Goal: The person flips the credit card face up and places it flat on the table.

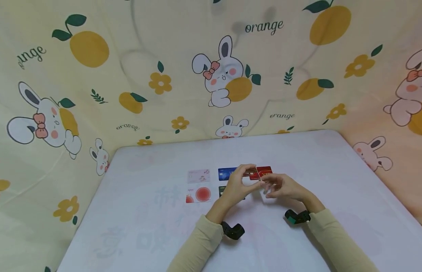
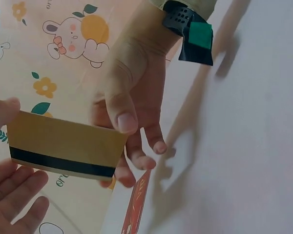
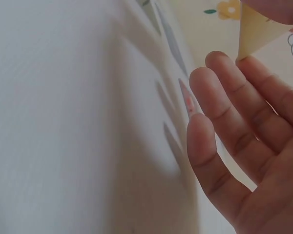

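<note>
A gold card with a dark stripe (image 2: 63, 144) is held on edge above the table, between both hands. My left hand (image 1: 237, 186) grips one end between thumb and fingers. At the opposite end my right hand (image 1: 284, 187) pinches the card between thumb and fingertips, its other fingers loosely bent. In the right wrist view a corner of the card (image 3: 259, 34) shows between thumb and fingers. Just behind the hands lies a red card (image 1: 265, 169), partly covered by them. A blue card (image 1: 226, 174) and a dark green card (image 1: 222, 190) lie by the left hand, both partly hidden.
Left of the hands, a pale pink card (image 1: 199, 176) lies above a white card with a red circle (image 1: 198, 194). The white table (image 1: 139, 211) carries faint lettering. A patterned cloth (image 1: 183, 45) hangs behind it. Each wrist wears a black camera band (image 1: 233, 231).
</note>
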`<state>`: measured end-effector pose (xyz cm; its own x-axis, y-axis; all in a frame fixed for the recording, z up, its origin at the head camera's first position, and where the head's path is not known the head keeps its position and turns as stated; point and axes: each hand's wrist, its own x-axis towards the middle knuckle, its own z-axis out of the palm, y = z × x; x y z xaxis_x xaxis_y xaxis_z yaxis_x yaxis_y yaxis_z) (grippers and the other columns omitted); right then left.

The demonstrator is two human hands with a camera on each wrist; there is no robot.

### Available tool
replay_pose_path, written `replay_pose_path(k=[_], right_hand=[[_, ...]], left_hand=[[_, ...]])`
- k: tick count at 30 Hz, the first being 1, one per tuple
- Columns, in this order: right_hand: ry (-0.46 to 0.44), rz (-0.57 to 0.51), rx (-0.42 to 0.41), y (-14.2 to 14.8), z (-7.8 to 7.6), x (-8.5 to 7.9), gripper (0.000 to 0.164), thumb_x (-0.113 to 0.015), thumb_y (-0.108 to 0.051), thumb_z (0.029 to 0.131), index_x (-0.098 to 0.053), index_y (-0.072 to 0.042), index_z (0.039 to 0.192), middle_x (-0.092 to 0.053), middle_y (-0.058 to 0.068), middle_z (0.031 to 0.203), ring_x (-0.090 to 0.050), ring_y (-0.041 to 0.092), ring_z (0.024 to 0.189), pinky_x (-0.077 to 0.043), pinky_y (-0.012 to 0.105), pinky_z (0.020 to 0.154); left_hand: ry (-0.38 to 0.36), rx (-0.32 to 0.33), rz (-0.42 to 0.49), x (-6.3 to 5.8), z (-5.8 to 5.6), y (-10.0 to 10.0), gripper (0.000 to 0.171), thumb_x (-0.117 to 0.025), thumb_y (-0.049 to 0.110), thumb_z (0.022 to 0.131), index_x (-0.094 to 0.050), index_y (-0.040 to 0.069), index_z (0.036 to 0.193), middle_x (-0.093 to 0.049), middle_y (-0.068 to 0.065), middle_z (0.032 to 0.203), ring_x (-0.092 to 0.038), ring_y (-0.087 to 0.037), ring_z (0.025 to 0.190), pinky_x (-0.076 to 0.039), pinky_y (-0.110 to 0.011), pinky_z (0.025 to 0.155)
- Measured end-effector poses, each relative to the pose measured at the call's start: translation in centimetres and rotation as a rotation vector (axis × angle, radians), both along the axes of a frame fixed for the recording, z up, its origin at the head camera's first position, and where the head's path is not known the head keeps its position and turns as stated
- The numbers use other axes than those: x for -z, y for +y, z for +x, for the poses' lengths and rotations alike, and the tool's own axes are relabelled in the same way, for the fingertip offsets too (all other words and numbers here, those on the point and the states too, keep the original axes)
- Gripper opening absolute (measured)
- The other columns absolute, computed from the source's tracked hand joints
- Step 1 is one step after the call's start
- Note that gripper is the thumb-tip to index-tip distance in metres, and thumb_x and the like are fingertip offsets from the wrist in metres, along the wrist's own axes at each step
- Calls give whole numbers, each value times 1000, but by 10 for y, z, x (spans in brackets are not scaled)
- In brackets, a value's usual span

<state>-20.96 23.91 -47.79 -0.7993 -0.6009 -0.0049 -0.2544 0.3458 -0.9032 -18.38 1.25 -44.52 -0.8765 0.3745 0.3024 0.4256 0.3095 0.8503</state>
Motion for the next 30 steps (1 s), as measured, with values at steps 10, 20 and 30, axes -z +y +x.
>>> replay_pose_path(k=[10, 20, 30], right_hand=[[0, 19, 14, 12, 0, -3, 53, -74, -5, 79, -52, 7, 125, -61, 16, 98, -56, 11, 82, -49, 24, 69], [13, 76, 52, 24, -2, -9, 52, -76, -7, 77, -52, 4, 121, -58, 11, 87, -51, 7, 72, -45, 23, 64], [33, 69, 55, 31, -1, -7, 53, -77, -5, 74, -53, 4, 121, -57, 9, 83, -52, 11, 73, -43, 22, 60]], left_hand=[[51, 25, -50, 3, -2, -1, 53, -74, 25, 84, -54, 9, 131, -62, -8, 125, -60, -18, 116, -52, -34, 98], [55, -2, -123, 11, -2, -7, 53, -77, 22, 82, -56, 8, 128, -63, -7, 115, -60, -19, 106, -56, -32, 86], [55, 5, -173, 21, -2, -9, 51, -79, 24, 80, -58, 8, 124, -63, -7, 108, -63, -16, 95, -52, -17, 72]])
